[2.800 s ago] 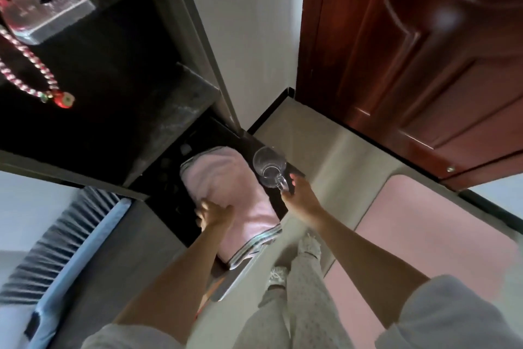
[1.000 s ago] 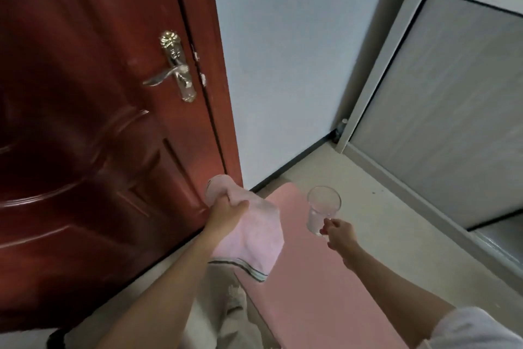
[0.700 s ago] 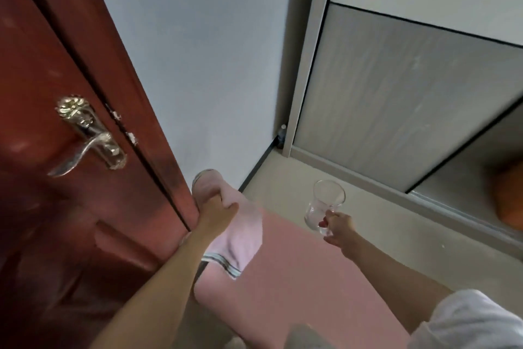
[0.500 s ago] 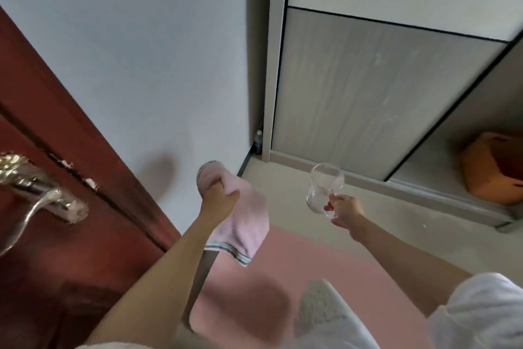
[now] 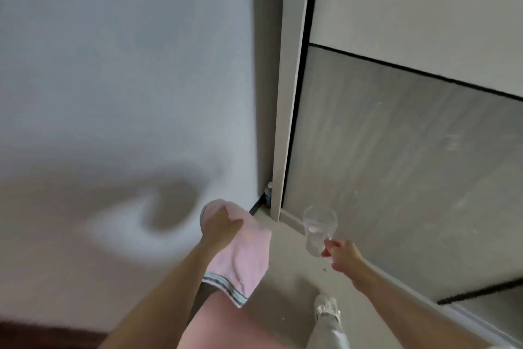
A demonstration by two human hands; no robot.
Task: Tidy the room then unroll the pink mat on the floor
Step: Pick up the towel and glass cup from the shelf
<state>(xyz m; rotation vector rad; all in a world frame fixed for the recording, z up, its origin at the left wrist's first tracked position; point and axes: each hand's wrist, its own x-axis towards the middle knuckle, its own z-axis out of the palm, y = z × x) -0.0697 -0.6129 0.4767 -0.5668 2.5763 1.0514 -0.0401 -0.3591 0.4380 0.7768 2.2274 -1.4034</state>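
My left hand point(image 5: 220, 225) grips a folded pink towel point(image 5: 244, 256) with a striped hem, which hangs down from my fist. My right hand point(image 5: 342, 256) pinches a clear drinking glass point(image 5: 319, 228) by its base, holding it upright and slightly tilted. The pink mat point(image 5: 226, 326) lies flat on the floor at the bottom of the view, under my left forearm and beside my right foot point(image 5: 327, 307).
A white wall point(image 5: 127, 94) fills the left half. A grey sliding wardrobe door point(image 5: 396, 164) stands on the right with its frame point(image 5: 288, 122) in the corner. A small bottle point(image 5: 268, 194) sits on the floor in that corner. Beige floor point(image 5: 285, 263) lies ahead.
I have turned right, away from the red door, which has slid out of view. The wardrobe is closer. Both hands keep their hold on towel and glass.
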